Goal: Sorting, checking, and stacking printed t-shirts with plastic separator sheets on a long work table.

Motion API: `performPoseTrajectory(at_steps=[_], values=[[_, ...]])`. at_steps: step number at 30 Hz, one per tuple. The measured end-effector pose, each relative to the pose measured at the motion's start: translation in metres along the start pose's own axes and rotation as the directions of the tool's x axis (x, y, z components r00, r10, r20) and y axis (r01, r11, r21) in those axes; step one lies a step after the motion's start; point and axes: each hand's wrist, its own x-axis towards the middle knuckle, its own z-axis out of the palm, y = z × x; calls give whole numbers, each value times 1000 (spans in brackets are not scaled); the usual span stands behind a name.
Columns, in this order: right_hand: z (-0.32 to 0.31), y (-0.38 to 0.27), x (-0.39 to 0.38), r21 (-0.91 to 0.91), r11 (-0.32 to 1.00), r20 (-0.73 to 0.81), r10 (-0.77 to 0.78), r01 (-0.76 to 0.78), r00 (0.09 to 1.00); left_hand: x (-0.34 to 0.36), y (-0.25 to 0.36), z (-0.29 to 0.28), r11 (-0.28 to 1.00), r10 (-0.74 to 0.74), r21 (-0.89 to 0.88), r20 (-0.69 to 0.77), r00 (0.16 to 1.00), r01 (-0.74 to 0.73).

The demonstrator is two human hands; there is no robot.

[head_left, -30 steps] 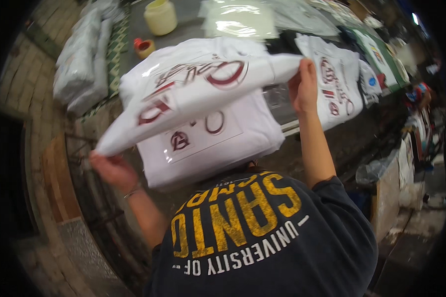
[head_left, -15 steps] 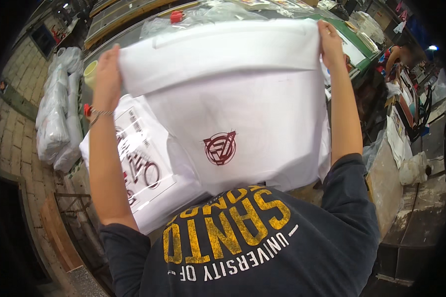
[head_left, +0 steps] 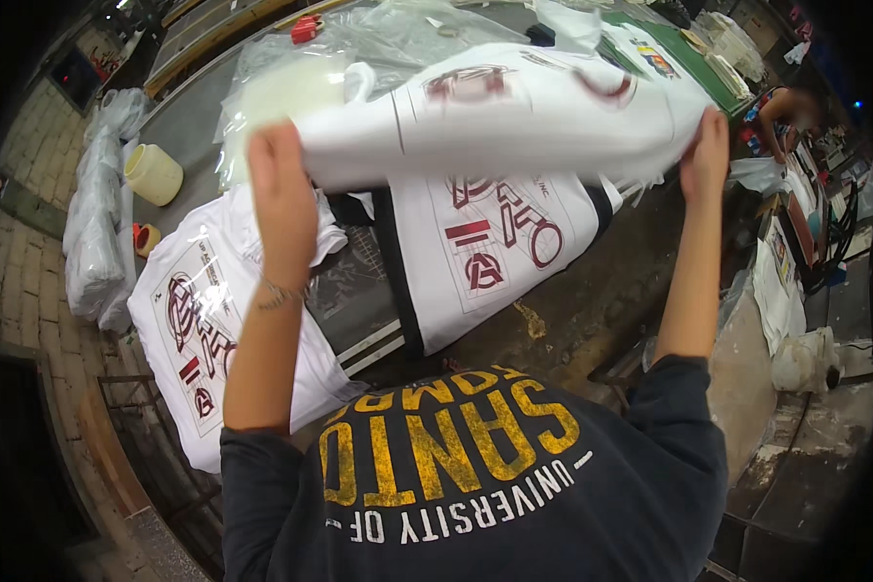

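Note:
My left hand [head_left: 281,194] and my right hand [head_left: 703,160] grip opposite ends of a white shirt [head_left: 514,121] with dark red prints, stretched between them and blurred by movement. Under it, to the right of centre, lies another white printed shirt [head_left: 500,267] with black bands at its sides, on a grey table [head_left: 354,306]. A white printed shirt pile [head_left: 194,310] lies at the left, beside and under my left forearm.
Bagged white bundles [head_left: 97,233] line the left. A cream jar [head_left: 153,175], tape roll [head_left: 145,240], red object [head_left: 306,29] and clear plastic [head_left: 272,73] sit on the table. A green board [head_left: 708,73] is at back right, near a bent-over co-worker [head_left: 776,121] and clutter.
The held shirt was raised and spread out with a small logo showing; now it is gathered into a band, printed side showing, and both hands have moved down and right, revealing the shirts beneath.

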Motion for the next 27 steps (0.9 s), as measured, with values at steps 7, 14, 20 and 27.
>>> performPoseTrajectory(at_steps=[7,14,20,27], values=[[-123,151,-110,-341,889,-103,289,-306,952,-156,-121,-10,951,-247,254,274,930,178],[-184,292,-193,-721,531,-387,225,-445,894,-232,-235,-40,715,-699,276,281,657,643],[64,230,-297,-537,843,404,253,4,879,-221,-190,-147,822,-556,189,64,828,538],[318,142,-559,-99,982,993,87,161,84,-259,-175,-397,754,-139,475,-559,817,454]])
